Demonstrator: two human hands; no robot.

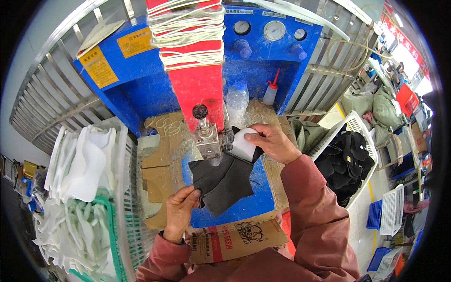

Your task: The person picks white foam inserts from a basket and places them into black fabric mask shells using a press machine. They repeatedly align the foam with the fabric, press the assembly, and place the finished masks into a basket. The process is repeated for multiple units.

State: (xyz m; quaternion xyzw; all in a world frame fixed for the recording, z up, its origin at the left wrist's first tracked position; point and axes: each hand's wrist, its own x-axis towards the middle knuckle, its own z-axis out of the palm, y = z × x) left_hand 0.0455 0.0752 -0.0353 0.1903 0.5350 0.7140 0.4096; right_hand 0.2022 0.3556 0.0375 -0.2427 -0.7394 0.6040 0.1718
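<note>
A black fabric piece [225,181] with a seam across it lies under the metal head [207,141] of a red machine arm [195,89]. My left hand [182,207] pinches the fabric's lower left edge between thumb and fingers. At the upper right of the fabric, my right hand [272,142] is closed on a white, smooth piece [244,144] that lies against the black cloth. Part of the cloth is hidden behind the metal head. Beneath the fabric shows a blue work plate [256,202].
White shaped pieces [89,160] fill a crate [124,188] on the left. To the right, a white basket [366,136] holds black fabric pieces [345,162]. A clear bottle [238,98] and a red-tipped squeeze bottle [270,91] stand behind the head, below gauges [274,30] on a blue cabinet.
</note>
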